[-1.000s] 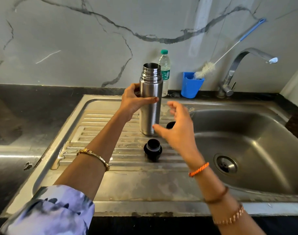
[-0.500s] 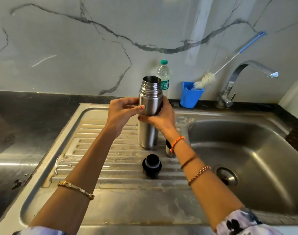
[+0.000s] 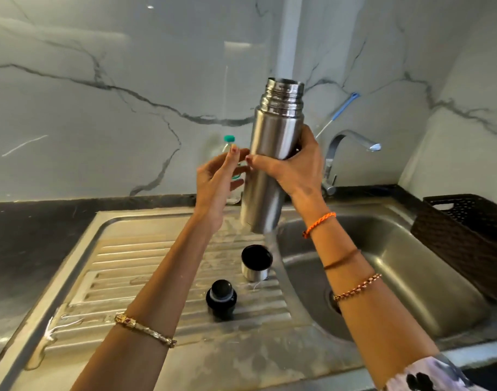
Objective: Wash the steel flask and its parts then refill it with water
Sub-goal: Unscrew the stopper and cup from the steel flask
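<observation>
Right hand grips the open steel flask above the drainboard

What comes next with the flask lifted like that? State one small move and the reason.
Probably carry the open steel flask rightward over the steel sink basin, under the curved chrome tap. The right hand grips it upright above the draining board, the left hand is open beside it, and the black stopper and steel cup lid are already off.
</observation>
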